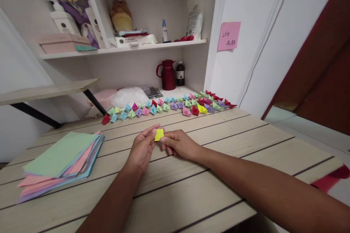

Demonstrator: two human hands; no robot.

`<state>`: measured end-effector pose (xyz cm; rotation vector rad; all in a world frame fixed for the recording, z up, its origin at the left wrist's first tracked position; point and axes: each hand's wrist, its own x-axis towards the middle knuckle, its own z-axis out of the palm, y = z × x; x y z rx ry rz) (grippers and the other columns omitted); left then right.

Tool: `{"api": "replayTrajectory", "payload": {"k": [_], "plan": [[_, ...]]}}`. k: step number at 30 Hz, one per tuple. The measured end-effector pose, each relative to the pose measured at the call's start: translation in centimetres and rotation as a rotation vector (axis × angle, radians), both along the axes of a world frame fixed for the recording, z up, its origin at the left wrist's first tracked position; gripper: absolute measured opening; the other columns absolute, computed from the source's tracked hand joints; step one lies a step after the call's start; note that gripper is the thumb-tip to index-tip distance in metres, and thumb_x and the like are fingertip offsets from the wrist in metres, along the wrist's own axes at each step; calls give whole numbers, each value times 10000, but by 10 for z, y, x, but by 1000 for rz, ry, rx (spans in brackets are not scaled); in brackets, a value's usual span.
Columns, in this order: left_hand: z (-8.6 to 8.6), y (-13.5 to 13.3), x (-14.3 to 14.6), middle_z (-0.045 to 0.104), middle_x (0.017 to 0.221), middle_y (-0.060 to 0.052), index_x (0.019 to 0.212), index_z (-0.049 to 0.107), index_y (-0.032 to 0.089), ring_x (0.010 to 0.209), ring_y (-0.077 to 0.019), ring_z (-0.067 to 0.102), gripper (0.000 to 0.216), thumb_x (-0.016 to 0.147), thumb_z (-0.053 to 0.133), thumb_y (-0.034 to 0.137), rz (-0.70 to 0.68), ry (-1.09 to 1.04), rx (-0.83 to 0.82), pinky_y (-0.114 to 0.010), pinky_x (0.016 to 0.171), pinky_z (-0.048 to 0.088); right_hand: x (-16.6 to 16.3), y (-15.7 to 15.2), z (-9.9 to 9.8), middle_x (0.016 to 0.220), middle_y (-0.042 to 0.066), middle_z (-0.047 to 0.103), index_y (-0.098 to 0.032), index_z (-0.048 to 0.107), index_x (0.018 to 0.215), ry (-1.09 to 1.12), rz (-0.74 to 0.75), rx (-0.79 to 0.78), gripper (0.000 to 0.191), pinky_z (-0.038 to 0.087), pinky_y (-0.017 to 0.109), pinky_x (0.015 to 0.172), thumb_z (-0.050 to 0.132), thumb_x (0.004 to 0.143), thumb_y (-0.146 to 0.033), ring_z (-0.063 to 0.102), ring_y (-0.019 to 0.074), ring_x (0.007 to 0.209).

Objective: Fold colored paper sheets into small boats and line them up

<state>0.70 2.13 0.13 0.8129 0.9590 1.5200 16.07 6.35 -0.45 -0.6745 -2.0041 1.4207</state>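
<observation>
A small folded piece of yellow paper (159,135) is held just above the table, between both hands. My left hand (142,145) pinches its left edge with the thumb on top. From the other side, my right hand (179,143) grips the lower right corner between thumb and fingers. The paper looks like a flat square with a faint crease; its underside is hidden. Beyond the hands stand rows of small folded paper boats (146,111) in many colours, one of them a yellow boat (202,109).
A stack of coloured paper sheets (62,153) lies on the slatted table (175,196) at left. Behind the boats are a dark red jug (168,75), a dark bottle (180,74) and a white plastic bag (128,96). A small raised shelf (49,91) stands at the left.
</observation>
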Motion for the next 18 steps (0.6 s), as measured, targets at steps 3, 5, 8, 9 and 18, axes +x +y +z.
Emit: {"api": "replayTrajectory", "payload": {"k": [3, 5, 8, 9, 18], "plan": [[0, 0, 0, 748, 997, -123, 1065, 698, 132, 912, -175, 694, 268, 804, 672, 188, 3, 4, 1, -243, 806, 534, 0, 1, 0, 475, -46, 521, -158, 591, 697, -4, -4, 0, 349, 330, 192, 441, 482, 916, -408, 431, 75, 406], [1, 0, 0, 748, 996, -120, 1068, 697, 135, 913, -177, 694, 272, 803, 672, 187, 3, 6, 2, -248, 808, 535, 0, 1, -1, 477, -46, 524, -157, 591, 700, -7, -2, 1, 341, 333, 188, 444, 483, 917, -398, 437, 74, 408], [2, -1, 1, 749, 987, -119, 1074, 694, 136, 909, -179, 694, 281, 797, 675, 178, 7, 7, -3, -253, 806, 536, 0, 1, -1, 475, -46, 528, -158, 589, 701, -6, 2, 2, 343, 332, 184, 442, 477, 921, -395, 438, 72, 406], [2, -1, 1, 750, 985, -120, 1071, 695, 134, 907, -178, 694, 278, 796, 674, 175, 9, 7, -4, -252, 805, 536, 0, 1, -1, 474, -46, 529, -158, 588, 699, -6, 1, 3, 345, 330, 184, 440, 475, 922, -395, 436, 71, 404], [2, -1, 1, 751, 969, -115, 1056, 697, 131, 846, -164, 696, 267, 792, 678, 171, 12, 6, -3, -247, 782, 538, 0, 0, 0, 484, -42, 532, -156, 587, 703, 4, -2, 13, 351, 346, 185, 450, 483, 916, -415, 432, 72, 409]]}}
